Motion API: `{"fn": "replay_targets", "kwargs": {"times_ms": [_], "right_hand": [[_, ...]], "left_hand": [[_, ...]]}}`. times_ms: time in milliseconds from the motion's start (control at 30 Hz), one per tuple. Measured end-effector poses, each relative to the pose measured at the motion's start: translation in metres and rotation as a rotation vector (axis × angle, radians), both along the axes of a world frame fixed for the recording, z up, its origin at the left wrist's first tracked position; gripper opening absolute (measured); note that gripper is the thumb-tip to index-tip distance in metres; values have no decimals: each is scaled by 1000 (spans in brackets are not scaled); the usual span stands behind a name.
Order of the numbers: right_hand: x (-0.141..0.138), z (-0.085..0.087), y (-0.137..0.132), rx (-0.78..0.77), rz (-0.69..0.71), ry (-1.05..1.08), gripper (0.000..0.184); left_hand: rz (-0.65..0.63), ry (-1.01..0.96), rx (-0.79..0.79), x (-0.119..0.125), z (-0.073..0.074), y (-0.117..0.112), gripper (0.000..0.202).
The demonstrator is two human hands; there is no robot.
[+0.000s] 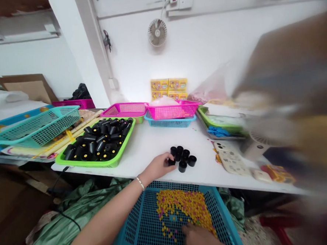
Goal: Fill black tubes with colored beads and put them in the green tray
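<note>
My left hand [161, 165] is closed on a small black cylindrical cap [171, 162], pinched between thumb and fingers just above the white table. Right beside it stand several more black caps [185, 155], grouped upright. Below the table edge, my right hand [200, 239] reaches into a large blue plastic basket [139, 227]. Its fingers point down and are blurred, so I cannot tell what is between them. Small yellow and pink pellets [185, 202] lie in a heap around that hand, with a few strewn over the mesh.
A green basket [114, 162] full of black tubes sits at the left, near a teal basket [50, 125]. Pink baskets [174, 110] and yellow boxes [169, 88] stand at the back. A phone [232, 159] lies at the right, beside a small fan [257, 142]. Something blurred fills the far right.
</note>
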State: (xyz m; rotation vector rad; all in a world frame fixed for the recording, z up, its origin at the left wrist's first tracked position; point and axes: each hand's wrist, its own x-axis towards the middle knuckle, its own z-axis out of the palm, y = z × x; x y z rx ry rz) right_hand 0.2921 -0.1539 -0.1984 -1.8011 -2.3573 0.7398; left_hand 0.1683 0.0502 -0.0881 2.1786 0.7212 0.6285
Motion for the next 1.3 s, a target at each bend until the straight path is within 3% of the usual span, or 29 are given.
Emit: {"fn": "replay_targets", "kwargs": {"times_ms": [67, 167, 267, 333, 400, 600, 867, 1167, 1300], "right_hand": [[1, 18, 4, 24, 64, -32, 15], [4, 63, 25, 89, 83, 133, 20], [2, 109, 60, 349, -81, 351, 20], [-2, 128, 85, 498, -140, 418, 17], [-7, 134, 107, 574, -140, 427, 15], [-7, 127, 136, 595, -20, 369, 19], [-6, 107, 126, 759, 40, 283, 34], [-9, 82, 118, 1021, 187, -15, 41], [-12, 78, 123, 1064, 158, 40, 40]], "left_hand": [[3, 9, -43, -14, 2, 3, 38], [-19, 30, -124, -37, 2, 11, 61], [-72, 12, -191, -54, 0, 15, 69], [-103, -32, -207, -59, -2, 15, 68], [-129, -67, -213, -59, -3, 12, 65], [-156, -86, -230, -57, 0, 8, 62], [-141, -116, -248, -57, -2, 10, 57], [-131, -123, -236, -56, -3, 9, 36], [-109, -120, -236, -57, -3, 8, 37]]}}
